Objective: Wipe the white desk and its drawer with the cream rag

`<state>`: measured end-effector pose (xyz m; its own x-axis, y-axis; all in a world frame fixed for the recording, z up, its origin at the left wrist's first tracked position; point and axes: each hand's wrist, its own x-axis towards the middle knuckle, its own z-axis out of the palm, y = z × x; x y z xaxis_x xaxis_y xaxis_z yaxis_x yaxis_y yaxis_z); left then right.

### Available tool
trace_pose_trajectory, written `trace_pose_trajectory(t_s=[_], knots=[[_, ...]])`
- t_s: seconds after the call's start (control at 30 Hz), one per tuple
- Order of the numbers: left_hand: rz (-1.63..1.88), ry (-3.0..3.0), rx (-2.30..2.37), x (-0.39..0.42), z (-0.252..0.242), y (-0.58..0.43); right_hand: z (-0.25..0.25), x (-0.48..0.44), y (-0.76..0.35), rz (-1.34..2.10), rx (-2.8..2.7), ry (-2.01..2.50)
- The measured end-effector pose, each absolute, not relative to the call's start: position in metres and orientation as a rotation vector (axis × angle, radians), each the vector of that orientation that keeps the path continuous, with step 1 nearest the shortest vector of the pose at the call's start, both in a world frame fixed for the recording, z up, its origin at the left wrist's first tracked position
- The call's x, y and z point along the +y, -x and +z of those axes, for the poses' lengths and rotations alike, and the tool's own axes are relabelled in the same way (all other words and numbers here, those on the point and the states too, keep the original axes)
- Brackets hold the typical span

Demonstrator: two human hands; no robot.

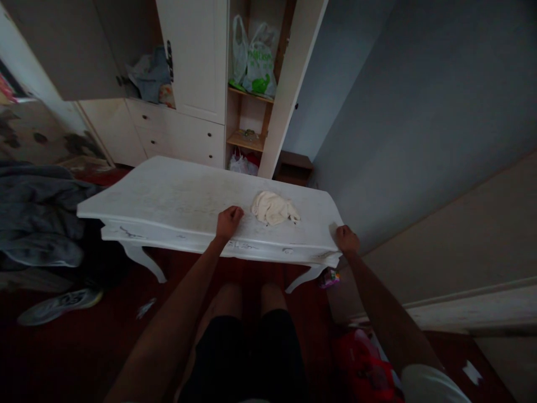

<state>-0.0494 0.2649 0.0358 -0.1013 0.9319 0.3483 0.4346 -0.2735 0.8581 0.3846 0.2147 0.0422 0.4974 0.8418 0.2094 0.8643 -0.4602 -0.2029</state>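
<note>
Curled into a loose fist, the left hand [230, 220] is over the front edge of the white table [180, 190]; its palm is turned out of sight, so I cannot tell whether the fingers enclose anything. Likewise bent at the fingers, the right hand [348, 239] is at the table's right front corner, and whether it grips the edge or only rests against it is unclear.

Between the hands, nearer the left one, a crumpled cream cloth [272, 208] lies on the tabletop, its folds hiding most of its outline. Dull smudges spread over the surface to its left, blurred by the dim light. Two curved front legs [146, 260] show; the rear ones are hidden beneath the top.

Behind stands a white wardrobe [195, 56], cut off above. On its open shelf sits a plastic bag [259, 64] with green lettering too soft to read; small items [248, 134] one shelf down are too tiny to identify. Another bag [242, 163] at the bottom is partly covered by the table.

Grey fabric [37, 196] runs out of view at left, above a shoe [61, 307]. At lower right, a red object [361, 358] sinks into shadow, its form uncertain.
</note>
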Motion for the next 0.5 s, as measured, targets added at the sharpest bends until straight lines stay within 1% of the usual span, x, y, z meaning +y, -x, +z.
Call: trace_pose_trajectory(t_s=[0.5], knots=[[1.368, -1.733, 1.580, 0.2618, 0.0401, 0.0474, 0.0453, 0.2144, -0.3926, 0.015, -1.483, 2.364]])
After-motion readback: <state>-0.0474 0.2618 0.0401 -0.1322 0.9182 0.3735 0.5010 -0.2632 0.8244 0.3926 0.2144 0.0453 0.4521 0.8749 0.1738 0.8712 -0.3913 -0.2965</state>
